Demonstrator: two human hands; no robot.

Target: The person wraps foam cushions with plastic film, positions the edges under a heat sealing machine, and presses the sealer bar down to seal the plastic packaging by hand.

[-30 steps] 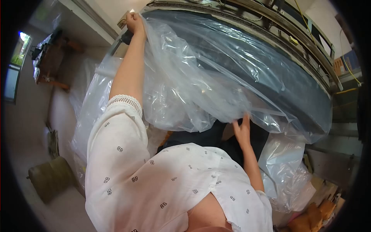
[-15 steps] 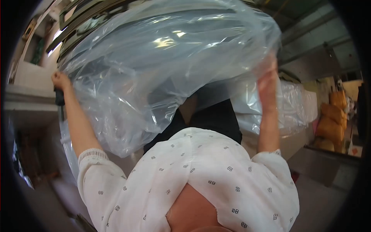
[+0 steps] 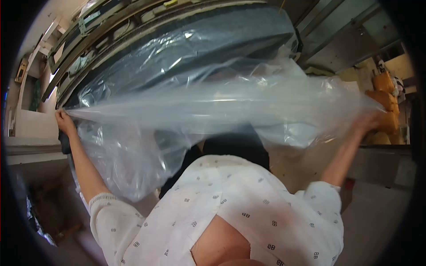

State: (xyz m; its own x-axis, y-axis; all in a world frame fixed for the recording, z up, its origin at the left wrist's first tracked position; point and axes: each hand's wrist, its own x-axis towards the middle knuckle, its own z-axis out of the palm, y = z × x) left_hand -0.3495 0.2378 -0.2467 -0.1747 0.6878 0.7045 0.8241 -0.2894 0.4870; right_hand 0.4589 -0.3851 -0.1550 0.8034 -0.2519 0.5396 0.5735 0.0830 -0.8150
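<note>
"Which part is this, from the head view?"

"Stretching out the clear plastic sheet [image 3: 213,104], I'd say. It runs in a taut band across the middle of the frame, hand to hand."

"And the fingers?"

"The left hand [image 3: 65,123], at the left edge of the frame, has its fingers curled tight around a gathered corner of it, just above a black handle [image 3: 65,144]. The right hand [image 3: 367,123], at the right, is smeared by blur. The plastic narrows to a point there, so I judge it gripped, but I can't tell how each finger lies."

"What's behind it?"

"A dark grey panel [image 3: 239,29] with glossy plastic over much of it, across the top of the frame. Metal rails [image 3: 104,24] run along its far side at upper left. Orange-brown bundles [image 3: 384,84] sit at the far right."

"So what does the next move call for?"

"An even pull from both sides, I'd think, with care for the loose folds [image 3: 133,162] at lower left. Whether they're the same piece, I can't tell."
</note>
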